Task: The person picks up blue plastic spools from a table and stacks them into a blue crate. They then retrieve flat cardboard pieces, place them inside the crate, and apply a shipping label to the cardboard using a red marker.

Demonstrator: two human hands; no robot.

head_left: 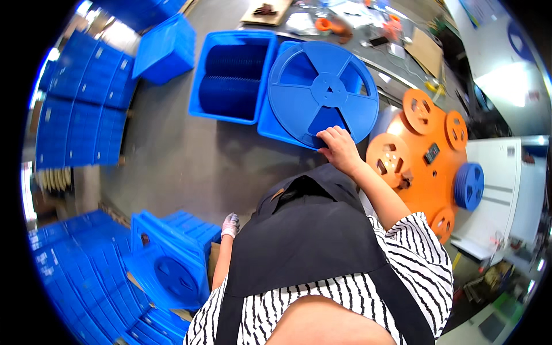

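Note:
My right hand (pixel 340 150) pinches the near rim of a large blue plastic reel (pixel 287 102), thumb at the edge and fingers over the top. The reel has three cut-out windows and a small central hole. It lies over an open blue bin (pixel 271 125), covering most of its mouth. Down beside my left hip hangs my left hand (pixel 231 224), wearing a pale glove that looks partly pinkish. It touches no object that I can see, and its fingers are too small and blurred to read. A second blue bin (pixel 198 80), filled with reels stood on edge, adjoins the first.
To the right stands an orange machine table (pixel 422 187) bearing orange discs (pixel 388 160) and a stack of blue reels (pixel 468 186). A cluttered workbench (pixel 368 49) runs behind the bins. Blue crates (pixel 80 103) are piled at left, and more reels (pixel 167 276) lie near left.

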